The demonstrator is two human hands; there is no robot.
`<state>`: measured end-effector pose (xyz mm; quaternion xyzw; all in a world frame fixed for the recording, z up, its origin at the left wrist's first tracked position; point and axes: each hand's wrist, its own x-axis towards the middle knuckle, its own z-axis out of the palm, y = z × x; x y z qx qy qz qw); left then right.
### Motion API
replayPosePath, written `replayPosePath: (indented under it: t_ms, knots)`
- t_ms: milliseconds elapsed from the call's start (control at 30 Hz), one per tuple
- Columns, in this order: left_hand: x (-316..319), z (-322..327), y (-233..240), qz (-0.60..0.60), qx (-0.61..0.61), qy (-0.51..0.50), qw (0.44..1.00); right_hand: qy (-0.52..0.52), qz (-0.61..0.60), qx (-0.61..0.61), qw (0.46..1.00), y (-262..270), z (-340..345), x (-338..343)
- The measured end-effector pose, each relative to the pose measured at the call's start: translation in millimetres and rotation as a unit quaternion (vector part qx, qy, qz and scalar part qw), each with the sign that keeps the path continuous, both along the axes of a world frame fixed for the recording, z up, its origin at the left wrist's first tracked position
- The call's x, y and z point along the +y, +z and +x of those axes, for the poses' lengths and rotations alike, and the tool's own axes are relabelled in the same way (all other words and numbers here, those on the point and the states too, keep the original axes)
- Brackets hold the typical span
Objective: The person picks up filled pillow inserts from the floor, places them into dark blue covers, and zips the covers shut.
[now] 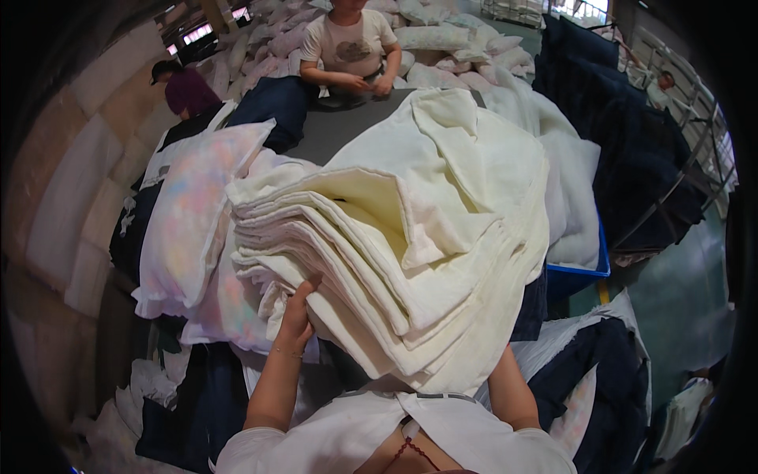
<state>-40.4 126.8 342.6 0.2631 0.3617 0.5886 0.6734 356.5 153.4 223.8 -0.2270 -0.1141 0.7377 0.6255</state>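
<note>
A thick stack of folded cream fabric pieces [355,249] fills the middle of the view, raised in front of my chest. My left hand [301,308] grips its lower left side, the thumb on the outer layers and the fingers tucked beneath. On the right, my forearm reaches under the stack; my right hand is hidden by the cloth. The top piece lies loosely rumpled, with a fold standing open. Left of the stack lies a white pillow-shaped bag with pastel-coloured filling [189,219], and another such bag sits partly under it.
Across the dark grey table [337,133] stands a person in a light T-shirt. Dark blue fabric [275,109] lies at the table's left. To the right are a blue bin [577,272] with white fluffy material and a rack of dark fabric [622,142]. Other people are farther off.
</note>
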Motion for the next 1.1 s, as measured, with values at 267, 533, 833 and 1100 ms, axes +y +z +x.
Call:
replayPosePath:
  t_ms: [267, 533, 833, 1100]
  knots:
    - [50, 12, 70, -0.037, -0.011, -0.036, 0.999, -0.055, -0.007, -0.029, 0.998, 15, 13, 29]
    - [149, -1, 129, -0.031, -0.045, -0.092, 0.994, -0.123, 0.017, -0.058, 0.991, 54, 27, 91]
    - [253, 4, 124, -0.034, -0.054, -0.133, 0.989, -0.175, 0.031, -0.073, 0.981, 84, 34, 138]
    - [235, 7, 119, -0.024, -0.016, -0.113, 0.993, -0.193, 0.018, -0.08, 0.978, 79, 38, 131]
